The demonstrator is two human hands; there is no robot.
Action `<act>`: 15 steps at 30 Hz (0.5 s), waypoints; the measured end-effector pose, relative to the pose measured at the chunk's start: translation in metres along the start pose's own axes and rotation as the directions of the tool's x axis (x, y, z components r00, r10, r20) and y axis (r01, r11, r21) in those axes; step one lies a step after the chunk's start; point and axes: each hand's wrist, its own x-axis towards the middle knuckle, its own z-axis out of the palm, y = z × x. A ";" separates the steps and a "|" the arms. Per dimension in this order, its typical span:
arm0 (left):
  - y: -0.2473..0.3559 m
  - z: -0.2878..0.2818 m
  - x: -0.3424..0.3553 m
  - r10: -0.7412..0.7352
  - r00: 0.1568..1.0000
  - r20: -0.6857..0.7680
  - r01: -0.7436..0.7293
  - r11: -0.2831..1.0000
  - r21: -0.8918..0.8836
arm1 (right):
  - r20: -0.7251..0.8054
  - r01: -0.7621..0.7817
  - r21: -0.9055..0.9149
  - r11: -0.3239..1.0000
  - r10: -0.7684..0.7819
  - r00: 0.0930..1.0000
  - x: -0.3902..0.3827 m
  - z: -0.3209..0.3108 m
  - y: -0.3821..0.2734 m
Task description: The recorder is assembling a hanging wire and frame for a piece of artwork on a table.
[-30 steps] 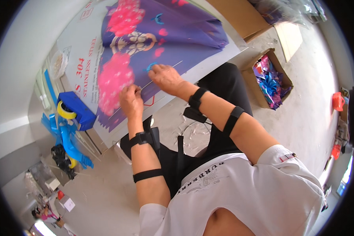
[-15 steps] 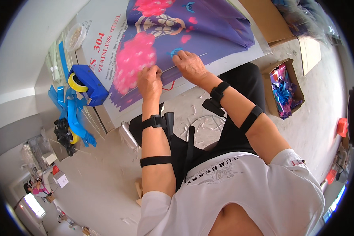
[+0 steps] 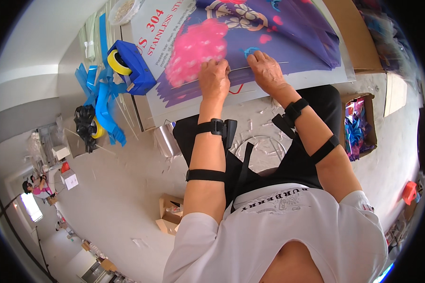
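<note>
A purple printed sheet with pink flower shapes lies on a white board in front of me. My left hand presses down near the sheet's lower edge, fingers curled over a thin straight stick that runs across the sheet. My right hand pinches the same stick beside a small blue patch. A short red thread or line shows on the board between my hands. Black straps wrap both forearms.
A blue tape dispenser with a yellow roll sits left of the sheet, above blue ribbon strips and another black dispenser. A cardboard box of colourful wrappers stands on the floor at right. A small carton lies below. A person stands far left.
The view has shifted so the sheet and hands sit higher and more central. Both hands stay on the stick at the sheet's lower edge, with the right hand moved slightly along it.
</note>
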 end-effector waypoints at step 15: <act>-0.003 0.001 0.000 0.018 1.000 -0.009 -0.018 1.000 -0.021 | 0.020 0.004 0.007 1.000 -0.004 1.000 0.001 -0.001 0.000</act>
